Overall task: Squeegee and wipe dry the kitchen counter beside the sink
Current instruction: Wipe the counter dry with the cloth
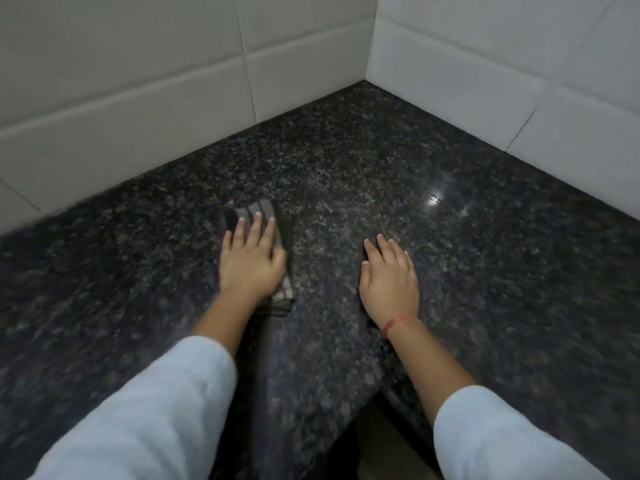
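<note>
The dark speckled granite counter (pixel 346 161) fills the head view and runs into a tiled corner. My left hand (pixel 251 261) lies flat, palm down, on a dark striped cloth (pixel 285 233) spread on the counter, fingers stretched forward and pressing it. My right hand (pixel 389 278) rests flat on the bare counter to the right of the cloth, fingers apart, holding nothing; a red thread circles its wrist. No squeegee is in view. The frame is motion-blurred.
White tiled walls (pixel 138 98) meet at a corner (pixel 367 77) behind the counter. The counter's front edge (pixel 349 410) dips inward between my forearms, with floor below. A light glare (pixel 434 197) shines on the stone at right.
</note>
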